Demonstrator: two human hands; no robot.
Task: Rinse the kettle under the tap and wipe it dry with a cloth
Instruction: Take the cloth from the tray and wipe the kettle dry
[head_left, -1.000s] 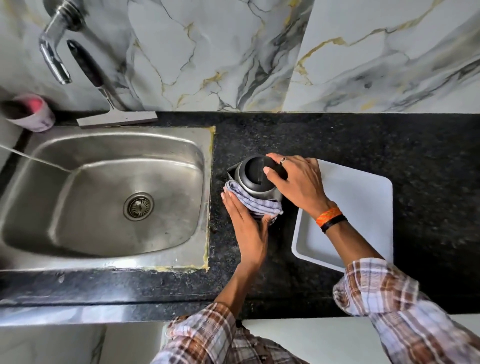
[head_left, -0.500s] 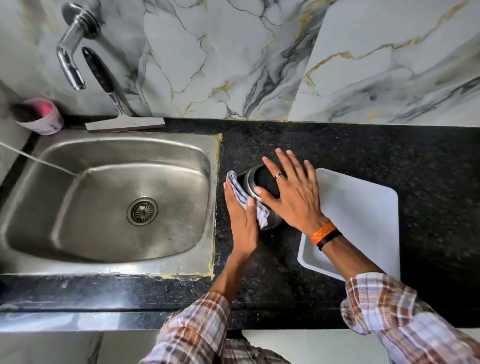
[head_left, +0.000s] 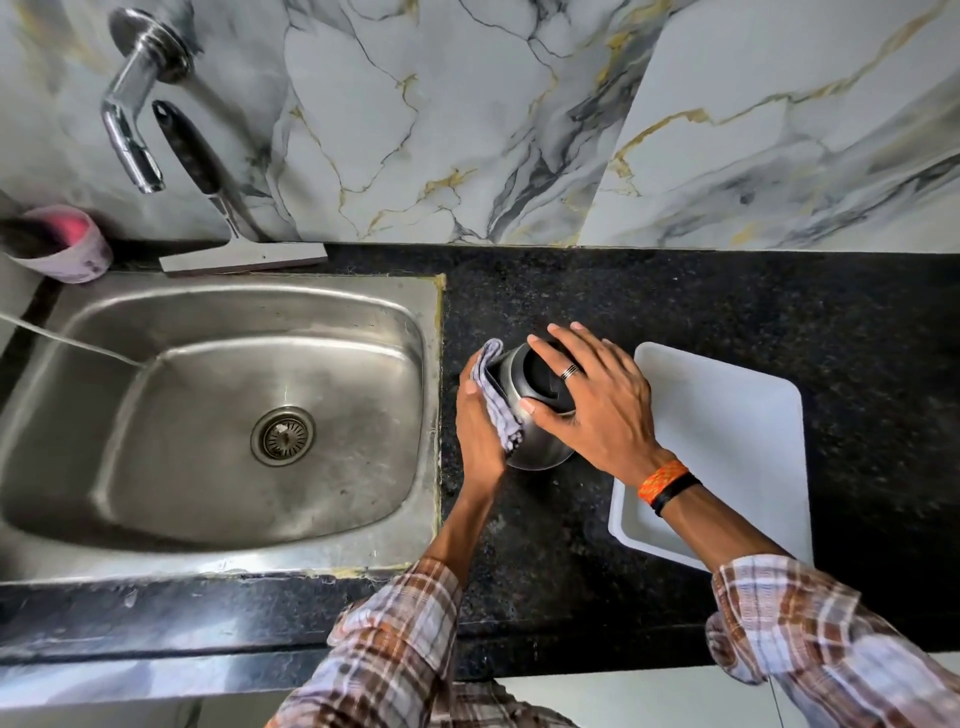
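Note:
A steel kettle (head_left: 535, 447) with a black lid stands on the black granite counter (head_left: 675, 312), just right of the sink. My right hand (head_left: 597, 410) lies spread over the lid, with the thumb on the kettle's shoulder. My left hand (head_left: 480, 431) presses a striped grey cloth (head_left: 496, 395) flat against the kettle's left side. The chrome tap (head_left: 130, 119) juts from the marble wall at the upper left, and no water runs from it.
The steel sink (head_left: 156, 415) fills the left half. A squeegee (head_left: 223, 218) leans on the wall behind it, beside a pink-filled cup (head_left: 67, 244). A white tray (head_left: 727, 441) lies right of the kettle, under my right wrist.
My left hand and the cloth slid from the kettle's near side round to its left side. My right hand spread flat over the lid. The view shifted a little.

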